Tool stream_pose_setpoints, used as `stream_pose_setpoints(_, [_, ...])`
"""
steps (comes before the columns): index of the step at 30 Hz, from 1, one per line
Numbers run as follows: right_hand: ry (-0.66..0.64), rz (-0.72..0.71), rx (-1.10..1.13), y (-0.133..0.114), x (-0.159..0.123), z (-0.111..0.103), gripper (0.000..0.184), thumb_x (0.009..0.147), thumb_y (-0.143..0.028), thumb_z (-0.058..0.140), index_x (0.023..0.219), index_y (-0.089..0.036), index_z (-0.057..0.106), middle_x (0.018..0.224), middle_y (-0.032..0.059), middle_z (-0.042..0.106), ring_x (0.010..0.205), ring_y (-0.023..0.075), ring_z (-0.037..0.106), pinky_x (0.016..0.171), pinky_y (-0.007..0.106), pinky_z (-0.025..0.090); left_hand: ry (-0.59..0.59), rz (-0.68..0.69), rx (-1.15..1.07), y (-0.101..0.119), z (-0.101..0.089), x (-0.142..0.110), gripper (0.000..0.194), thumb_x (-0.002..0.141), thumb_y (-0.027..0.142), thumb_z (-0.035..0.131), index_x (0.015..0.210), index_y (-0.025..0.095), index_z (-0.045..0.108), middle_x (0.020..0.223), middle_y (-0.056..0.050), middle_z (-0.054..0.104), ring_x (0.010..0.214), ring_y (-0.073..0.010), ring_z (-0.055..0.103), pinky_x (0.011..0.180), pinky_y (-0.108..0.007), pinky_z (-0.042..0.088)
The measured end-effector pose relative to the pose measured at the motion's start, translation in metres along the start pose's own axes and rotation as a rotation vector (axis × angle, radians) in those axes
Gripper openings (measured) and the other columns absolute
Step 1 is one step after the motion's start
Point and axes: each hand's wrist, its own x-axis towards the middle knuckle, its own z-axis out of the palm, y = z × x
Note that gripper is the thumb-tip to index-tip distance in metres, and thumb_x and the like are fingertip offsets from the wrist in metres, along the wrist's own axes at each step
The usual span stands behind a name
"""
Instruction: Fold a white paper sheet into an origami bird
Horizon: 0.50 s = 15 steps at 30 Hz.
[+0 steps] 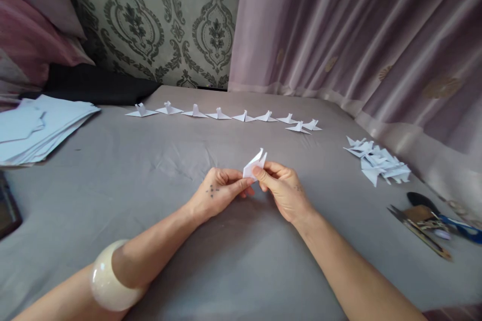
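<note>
Between my two hands, above the middle of the grey cloth surface, is a small folded white origami bird. Two narrow points stick up from its top. My left hand pinches its lower left edge between thumb and fingers. With the thumb laid across its front, my right hand grips the right side. The fingers behind the paper are partly hidden. Beyond my hands, a row of several finished origami birds with spread wings stands across the surface.
A heap of folded paper birds lies at the right. Nearer are scissors and other small items, partly overlapping. Stacked white paper sheets lie at the left, by a black cloth and a dark device edge. A curtain hangs behind.
</note>
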Motion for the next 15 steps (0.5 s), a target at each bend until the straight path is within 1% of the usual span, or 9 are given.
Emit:
stream_pose_setpoints(2, [0.034,-0.04,-0.056,0.001,0.001,0.0,0.019,0.07,-0.036,0.075,0.074,-0.018,0.073,0.061,-0.0023,0.059,0.058,0.0097,0.046,0.059,0.024,0.038,-0.017,-0.03,0.015,0.001,-0.001,0.0,0.035,0.08,0.047,0.062,0.073,0.016,0.073,0.069,-0.003,0.071,0.065,-0.015,0.061,0.065,-0.025,0.048])
stream_pose_setpoints(4, [0.082,-0.083,-0.142,0.003,0.001,-0.001,0.018,0.071,-0.036,0.074,0.07,-0.018,0.073,0.062,-0.0017,0.061,0.062,0.0113,0.05,0.061,0.025,0.04,-0.029,-0.04,0.081,0.002,-0.004,0.001,0.035,0.081,0.049,0.061,0.08,0.016,0.073,0.073,-0.004,0.071,0.07,-0.0173,0.063,0.065,-0.027,0.048])
stream_pose_setpoints(6, [0.071,-0.116,-0.226,0.004,0.002,-0.002,0.019,0.073,-0.038,0.072,0.073,-0.019,0.074,0.063,-0.0016,0.062,0.062,0.0118,0.052,0.063,0.025,0.042,0.037,0.005,0.169,0.002,-0.008,0.001,0.036,0.078,0.048,0.065,0.096,0.018,0.071,0.09,-0.005,0.071,0.081,-0.0202,0.064,0.071,-0.029,0.049])
stream_pose_setpoints(8, [0.007,-0.164,-0.295,0.005,0.003,-0.004,0.017,0.077,-0.037,0.069,0.079,-0.02,0.075,0.069,-0.0011,0.064,0.064,0.0121,0.055,0.065,0.025,0.044,0.147,0.091,0.219,0.0,-0.013,0.003,0.046,0.074,0.044,0.07,0.112,0.02,0.064,0.107,-0.005,0.068,0.095,-0.0216,0.062,0.079,-0.031,0.049])
stream_pose_setpoints(9, [-0.028,-0.19,-0.325,0.005,0.003,-0.004,0.017,0.078,-0.036,0.068,0.084,-0.021,0.075,0.074,-0.0007,0.065,0.067,0.0123,0.056,0.066,0.025,0.045,0.187,0.125,0.229,-0.001,-0.016,0.004,0.048,0.073,0.041,0.071,0.116,0.022,0.062,0.111,-0.006,0.066,0.098,-0.0213,0.061,0.083,-0.031,0.048])
stream_pose_setpoints(10, [-0.054,-0.21,-0.353,0.005,0.003,-0.005,0.017,0.079,-0.034,0.067,0.089,-0.022,0.075,0.08,-0.0002,0.067,0.07,0.0127,0.057,0.067,0.025,0.045,0.209,0.148,0.238,-0.002,-0.017,0.005,0.045,0.074,0.039,0.07,0.115,0.022,0.062,0.11,-0.005,0.066,0.099,-0.0205,0.06,0.084,-0.031,0.048])
stream_pose_setpoints(12, [-0.074,-0.215,-0.39,0.007,0.003,-0.005,0.021,0.081,-0.031,0.065,0.099,-0.024,0.073,0.09,0.0005,0.068,0.075,0.0131,0.06,0.07,0.024,0.047,0.214,0.166,0.257,-0.004,-0.019,0.007,0.034,0.076,0.034,0.068,0.108,0.023,0.066,0.104,-0.005,0.066,0.092,-0.0183,0.061,0.08,-0.029,0.048])
stream_pose_setpoints(14, [-0.08,-0.197,-0.397,0.008,0.003,-0.005,0.023,0.082,-0.03,0.063,0.103,-0.024,0.071,0.094,0.0013,0.069,0.078,0.0138,0.063,0.071,0.025,0.049,0.195,0.149,0.24,-0.004,-0.017,0.008,0.028,0.077,0.032,0.067,0.102,0.022,0.067,0.1,-0.005,0.066,0.082,-0.0163,0.061,0.074,-0.028,0.048])
stream_pose_setpoints(15, [-0.081,-0.197,-0.392,0.009,0.003,-0.004,0.022,0.082,-0.029,0.063,0.102,-0.023,0.071,0.096,0.0018,0.069,0.08,0.0144,0.064,0.073,0.025,0.05,0.18,0.134,0.201,-0.004,-0.016,0.007,0.027,0.077,0.032,0.067,0.102,0.021,0.067,0.098,-0.005,0.067,0.08,-0.0159,0.062,0.072,-0.028,0.048])
